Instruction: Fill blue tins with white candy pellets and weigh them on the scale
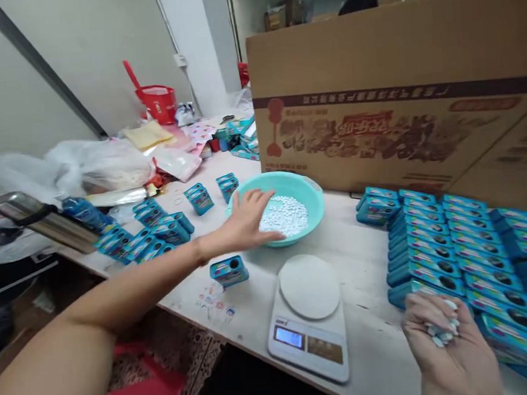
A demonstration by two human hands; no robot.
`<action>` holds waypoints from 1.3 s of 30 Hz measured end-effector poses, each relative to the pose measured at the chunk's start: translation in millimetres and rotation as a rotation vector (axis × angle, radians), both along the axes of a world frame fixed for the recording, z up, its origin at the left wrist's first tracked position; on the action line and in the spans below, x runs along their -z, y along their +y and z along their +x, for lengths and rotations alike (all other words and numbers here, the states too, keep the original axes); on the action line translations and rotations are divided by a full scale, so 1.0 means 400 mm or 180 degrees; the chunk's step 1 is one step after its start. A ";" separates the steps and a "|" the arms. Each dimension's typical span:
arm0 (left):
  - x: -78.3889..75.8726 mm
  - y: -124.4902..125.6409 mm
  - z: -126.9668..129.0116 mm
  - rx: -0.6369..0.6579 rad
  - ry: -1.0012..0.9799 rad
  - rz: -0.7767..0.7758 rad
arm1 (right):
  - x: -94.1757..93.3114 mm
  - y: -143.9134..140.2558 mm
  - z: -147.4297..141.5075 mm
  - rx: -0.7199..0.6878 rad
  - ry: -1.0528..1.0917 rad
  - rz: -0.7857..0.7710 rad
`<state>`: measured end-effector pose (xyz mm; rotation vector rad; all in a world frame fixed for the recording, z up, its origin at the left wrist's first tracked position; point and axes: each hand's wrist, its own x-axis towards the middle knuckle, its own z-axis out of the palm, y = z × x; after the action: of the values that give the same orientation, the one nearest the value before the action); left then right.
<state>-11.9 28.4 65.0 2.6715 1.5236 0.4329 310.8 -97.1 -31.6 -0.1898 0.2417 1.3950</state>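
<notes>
My left hand (pixel 249 222) reaches over the near-left rim of a turquoise basin (pixel 312 209), fingers spread and holding nothing. Small white tablets (pixel 287 215) lie heaped in the basin. My right hand (pixel 452 344) is curled around a clump of the same white pieces, which show between the fingers, at the lower right beside the rows of blue boxes (pixel 425 255). Between my hands a white kitchen scale (pixel 310 291) rests on the table with a bare plate and a lit display that seems to read zero. One blue box (pixel 229 271) stands left of the scale.
A large cardboard carton (pixel 396 89) rises behind the basin. More blue boxes (pixel 170 229) cluster on the left, near a metal flask (pixel 41 221). Plastic bags (pixel 101 161) and a red bucket (pixel 158 105) lie farther back. A red stool (pixel 142 389) stands below the table edge.
</notes>
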 end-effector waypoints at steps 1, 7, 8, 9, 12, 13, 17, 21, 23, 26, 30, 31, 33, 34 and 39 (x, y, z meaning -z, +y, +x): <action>0.021 -0.054 -0.059 -0.0165 0.0063 -0.0098 | -0.004 0.008 -0.019 -0.0062 -0.0001 -0.0017; 0.218 -0.207 -0.200 -0.0573 0.0084 -0.0331 | -0.036 0.054 -0.129 -0.0519 -0.0181 0.0133; 0.239 -0.208 -0.198 -0.0545 0.0078 -0.0265 | -0.038 0.058 -0.140 -0.0568 -0.0220 0.0230; 0.251 -0.205 -0.192 -0.0494 0.0057 -0.0186 | -0.039 0.059 -0.147 -0.0603 -0.0249 0.0319; 0.242 -0.196 -0.157 -0.0193 -0.0226 0.0080 | -0.031 0.053 -0.151 -0.0673 -0.0290 0.0495; 0.225 -0.195 -0.140 -0.0046 -0.0377 0.0159 | -0.027 0.049 -0.149 -0.0696 -0.0300 0.0537; 0.150 -0.184 -0.029 0.0639 -0.0691 0.0239 | -0.011 0.039 -0.141 -0.0769 -0.0266 0.0756; 0.134 -0.144 0.124 0.1145 -0.0231 -0.0025 | -0.006 0.042 -0.137 -0.0759 -0.0189 0.0758; 0.146 -0.120 0.183 0.1206 0.0035 -0.0205 | -0.007 0.044 -0.129 -0.0711 -0.0119 0.0623; 0.161 -0.097 0.223 0.1188 0.0230 -0.0438 | -0.012 0.043 -0.112 -0.0659 -0.0060 0.0428; 0.160 -0.105 0.195 0.1103 -0.0329 -0.0467 | -0.025 0.046 -0.108 -0.0567 -0.0320 0.0397; 0.157 -0.113 0.180 0.1059 -0.0589 -0.0433 | -0.028 0.049 -0.111 -0.0535 -0.0407 0.0386; 0.153 -0.132 0.144 0.0938 -0.1104 -0.0361 | -0.034 0.057 -0.121 -0.0498 -0.0545 0.0344; 0.153 -0.142 0.125 0.0847 -0.1316 -0.0330 | -0.036 0.063 -0.126 -0.0499 -0.0589 0.0327; 0.168 -0.180 0.042 0.0161 -0.1934 -0.0142 | -0.046 0.097 -0.138 -0.0536 -0.0554 0.0401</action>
<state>4.9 -43.7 -2.4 2.2259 1.2506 1.0671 255.4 -58.5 -13.2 -0.2297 -0.0070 1.5456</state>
